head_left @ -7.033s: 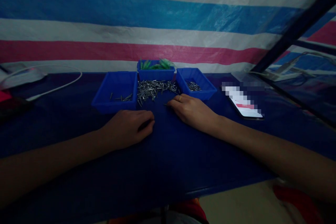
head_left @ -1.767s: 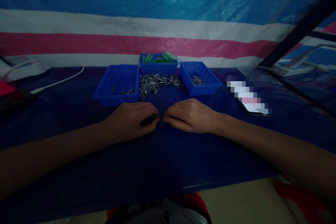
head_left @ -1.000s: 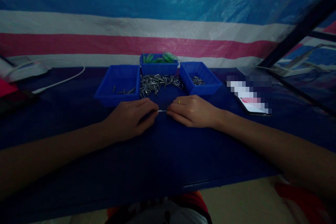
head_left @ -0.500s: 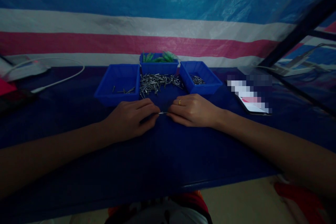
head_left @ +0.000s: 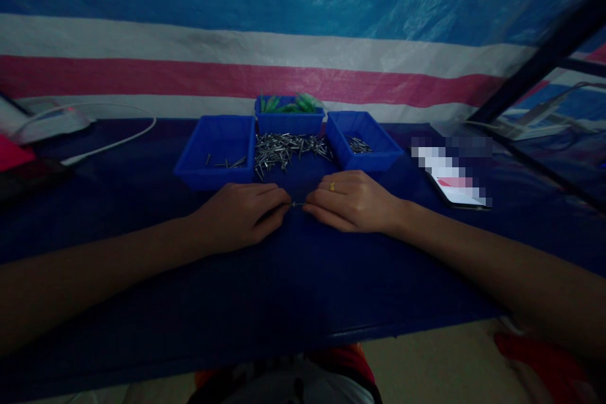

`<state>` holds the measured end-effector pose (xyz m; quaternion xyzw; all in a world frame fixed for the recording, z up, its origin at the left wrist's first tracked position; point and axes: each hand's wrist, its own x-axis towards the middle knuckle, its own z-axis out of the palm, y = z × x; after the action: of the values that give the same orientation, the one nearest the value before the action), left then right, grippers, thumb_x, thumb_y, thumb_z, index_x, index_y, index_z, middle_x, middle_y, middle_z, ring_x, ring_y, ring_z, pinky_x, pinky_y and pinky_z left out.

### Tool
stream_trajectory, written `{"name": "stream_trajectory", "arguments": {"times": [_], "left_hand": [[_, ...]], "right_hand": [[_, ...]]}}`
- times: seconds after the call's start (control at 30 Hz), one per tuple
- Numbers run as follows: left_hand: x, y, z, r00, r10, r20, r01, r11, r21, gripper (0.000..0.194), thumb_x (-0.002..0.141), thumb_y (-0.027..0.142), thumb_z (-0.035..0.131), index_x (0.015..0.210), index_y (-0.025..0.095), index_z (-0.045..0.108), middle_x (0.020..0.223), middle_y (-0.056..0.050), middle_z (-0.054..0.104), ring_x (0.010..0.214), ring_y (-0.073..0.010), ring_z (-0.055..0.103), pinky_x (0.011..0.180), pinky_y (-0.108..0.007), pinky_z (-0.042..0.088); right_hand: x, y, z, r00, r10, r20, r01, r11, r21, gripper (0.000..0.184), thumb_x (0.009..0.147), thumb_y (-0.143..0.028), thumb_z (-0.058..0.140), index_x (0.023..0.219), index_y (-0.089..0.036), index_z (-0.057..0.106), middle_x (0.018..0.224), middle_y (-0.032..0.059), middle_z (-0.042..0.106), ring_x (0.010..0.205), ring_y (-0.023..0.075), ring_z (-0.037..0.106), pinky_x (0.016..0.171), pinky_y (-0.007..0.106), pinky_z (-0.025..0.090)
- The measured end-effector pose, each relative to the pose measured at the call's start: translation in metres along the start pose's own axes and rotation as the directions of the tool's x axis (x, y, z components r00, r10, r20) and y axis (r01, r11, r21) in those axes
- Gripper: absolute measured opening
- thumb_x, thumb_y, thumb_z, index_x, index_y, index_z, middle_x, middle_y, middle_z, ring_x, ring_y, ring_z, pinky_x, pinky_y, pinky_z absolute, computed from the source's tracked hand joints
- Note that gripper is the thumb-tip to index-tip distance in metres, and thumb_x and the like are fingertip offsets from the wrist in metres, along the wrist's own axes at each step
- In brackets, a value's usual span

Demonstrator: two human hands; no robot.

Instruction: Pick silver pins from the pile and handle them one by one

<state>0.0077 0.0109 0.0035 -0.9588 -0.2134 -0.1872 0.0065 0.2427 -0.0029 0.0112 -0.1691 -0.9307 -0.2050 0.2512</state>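
Observation:
Between my two hands a thin silver blind rivet (head_left: 297,204) lies level, just over the table. My left hand (head_left: 242,211) pinches its left end between thumb and fingertips, covering most of that end. The right end sits in the closed fingertips of my right hand (head_left: 353,202), which wears a gold ring (head_left: 332,187). A small collar and a short length of thin shank show in the gap. Beyond the hands a pile of rivets (head_left: 284,150) is spread on the blue table (head_left: 303,290).
A blue bin (head_left: 189,154) at left holds several rivets; another blue bin (head_left: 379,161) at right holds more. Behind the pile, a third blue bin (head_left: 291,121) contains green plastic-wrapped items (head_left: 303,103). A phone (head_left: 457,186) lies at right, a white cable (head_left: 118,145) at left.
The view has shifted slightly. My left fingertips now sit closer to the rivet's collar, and less of its left end shows. Both hands still pinch it.

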Motion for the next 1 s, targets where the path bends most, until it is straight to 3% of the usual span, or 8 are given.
{"name": "stream_trajectory", "arguments": {"times": [0.23,0.53,1.0], "left_hand": [[-0.0006,-0.0003,0.0000,0.998,-0.054,0.023,0.055,0.998,-0.029,0.028,0.099,0.025,0.034,0.093,0.017,0.060,0.079,-0.001,0.066,0.069,-0.0125,0.063,0.064,-0.024,0.044],[0.0001,0.0002,-0.0012,0.993,-0.113,0.035,0.115,0.993,-0.036,0.030,0.098,0.031,0.036,0.091,0.017,0.061,0.076,-0.001,0.065,0.067,-0.0127,0.062,0.062,-0.024,0.043],[-0.0022,-0.0003,0.0011,0.995,-0.086,-0.047,0.085,0.996,-0.015,0.028,0.099,0.030,0.036,0.096,0.018,0.062,0.070,0.001,0.062,0.059,-0.0107,0.057,0.058,-0.022,0.043]], "right_hand": [[-0.0021,0.0030,0.0008,0.997,0.080,0.017,-0.081,0.997,0.017,0.036,0.103,-0.029,0.040,0.085,-0.012,0.066,0.066,0.0017,0.064,0.059,0.0109,0.057,0.058,0.023,0.043],[-0.0041,0.0041,0.0015,0.985,0.128,0.113,-0.128,0.992,-0.006,0.041,0.105,-0.030,0.035,0.080,-0.014,0.064,0.065,0.0019,0.061,0.058,0.0107,0.052,0.058,0.024,0.039],[-0.0063,0.0042,0.0057,0.983,0.090,0.157,-0.095,0.995,0.019,0.042,0.105,-0.034,0.035,0.079,-0.014,0.062,0.063,-0.0002,0.058,0.056,0.0101,0.049,0.056,0.024,0.034]]}}
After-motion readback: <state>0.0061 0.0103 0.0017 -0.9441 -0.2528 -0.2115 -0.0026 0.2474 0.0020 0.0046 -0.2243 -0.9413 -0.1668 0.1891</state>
